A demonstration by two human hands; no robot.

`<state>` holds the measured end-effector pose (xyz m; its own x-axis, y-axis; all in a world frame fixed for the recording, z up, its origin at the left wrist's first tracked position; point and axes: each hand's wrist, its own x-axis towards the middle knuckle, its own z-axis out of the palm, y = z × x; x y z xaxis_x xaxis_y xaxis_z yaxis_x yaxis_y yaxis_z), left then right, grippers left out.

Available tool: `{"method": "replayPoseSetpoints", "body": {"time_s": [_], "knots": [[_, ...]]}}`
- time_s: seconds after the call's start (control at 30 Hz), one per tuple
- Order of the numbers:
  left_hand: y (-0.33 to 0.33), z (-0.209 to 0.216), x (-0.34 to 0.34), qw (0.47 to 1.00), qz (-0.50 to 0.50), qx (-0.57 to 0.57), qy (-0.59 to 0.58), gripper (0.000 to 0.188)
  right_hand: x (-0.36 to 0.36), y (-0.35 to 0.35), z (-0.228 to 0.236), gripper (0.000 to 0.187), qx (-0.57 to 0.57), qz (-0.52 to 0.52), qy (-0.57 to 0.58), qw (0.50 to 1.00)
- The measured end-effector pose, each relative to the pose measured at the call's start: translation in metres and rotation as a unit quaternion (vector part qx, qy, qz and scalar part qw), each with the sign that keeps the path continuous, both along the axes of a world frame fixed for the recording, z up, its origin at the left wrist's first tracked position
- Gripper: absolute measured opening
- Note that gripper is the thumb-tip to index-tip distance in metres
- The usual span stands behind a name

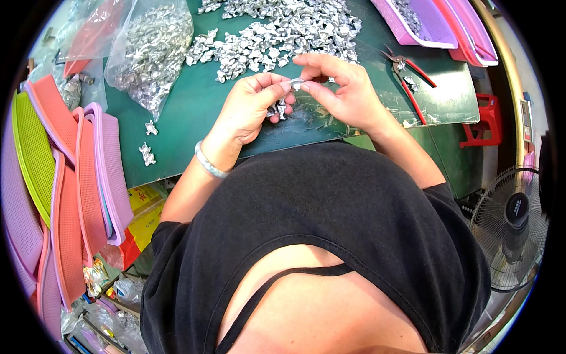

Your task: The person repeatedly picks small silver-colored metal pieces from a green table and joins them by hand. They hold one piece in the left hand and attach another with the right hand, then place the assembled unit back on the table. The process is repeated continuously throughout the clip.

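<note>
Between the fingertips of both hands is a small silver metal casting (296, 84), just above the near part of the green table. My left hand (259, 103) pinches it from the left, with a few more silver castings (277, 110) tucked under its curled fingers. From the right, the thumb and fingers of my right hand (339, 88) close on the same piece. Its exact shape is partly hidden by the fingertips. A large heap of like silver castings (283, 38) spreads over the table beyond my hands.
Red-handled cutting pliers (407, 74) lie right of my hands. A clear bag of castings (153, 59) and two loose castings (147, 154) are on the left. Stacked plastic baskets (85, 177) crowd the left side. A purple basket (439, 36), red stool (486, 121) and fan (513, 227) stand right.
</note>
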<state>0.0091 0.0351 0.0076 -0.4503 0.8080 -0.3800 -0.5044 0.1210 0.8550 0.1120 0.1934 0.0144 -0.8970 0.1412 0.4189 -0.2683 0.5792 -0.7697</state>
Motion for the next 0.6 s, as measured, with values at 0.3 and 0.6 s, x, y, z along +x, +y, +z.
{"method": "replayPoseSetpoints", "body": {"time_s": [0.3, 0.6], "knots": [[0.0011, 0.0000, -0.0001, 1.000, 0.012, -0.005, 0.022, 0.012, -0.0006, -0.0035, -0.0038, 0.033, 0.001, -0.021, 0.026, 0.999], [0.0020, -0.0039, -0.0008, 0.999, 0.022, 0.025, -0.042, 0.019, -0.0004, -0.0034, -0.0042, 0.032, -0.040, -0.046, 0.032, 0.998]]}}
